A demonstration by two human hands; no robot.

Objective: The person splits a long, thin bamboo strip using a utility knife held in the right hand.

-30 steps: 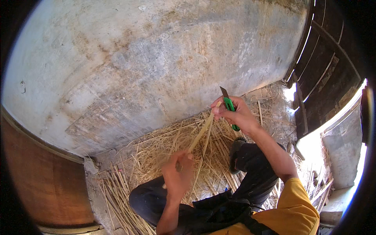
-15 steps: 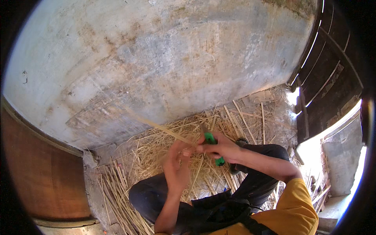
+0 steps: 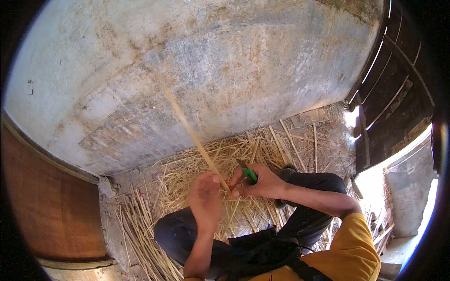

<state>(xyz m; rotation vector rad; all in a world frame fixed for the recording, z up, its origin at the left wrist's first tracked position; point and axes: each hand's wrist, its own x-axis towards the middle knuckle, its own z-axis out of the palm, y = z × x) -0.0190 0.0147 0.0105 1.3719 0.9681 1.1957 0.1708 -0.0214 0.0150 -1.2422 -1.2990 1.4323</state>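
Note:
A long pale-yellow bamboo strip (image 3: 194,137) slants from in front of the wall down to my hands, its far end blurred. My left hand (image 3: 205,199) is closed on the strip near its lower end, with the thumb lying along it. My right hand (image 3: 267,181) grips a green-handled knife (image 3: 250,176), the blade pointing up and away from me. The thumb and fingertips of that hand meet at the strip's low end, right beside the left hand. Whether the blade touches the strip, I cannot see; it looks apart.
Thin shavings (image 3: 187,173) cover the floor in front of my crossed legs (image 3: 180,234). A bundle of bamboo sticks (image 3: 143,229) lies at my left. A stained wall (image 3: 225,75) rises ahead, a brown wooden panel (image 3: 54,196) stands left, and dark boards (image 3: 393,93) right.
The strip has swung upward, from a low slant to a steeper one. My right hand has turned the knife, so less of its green handle shows. My left hand has shifted slightly left.

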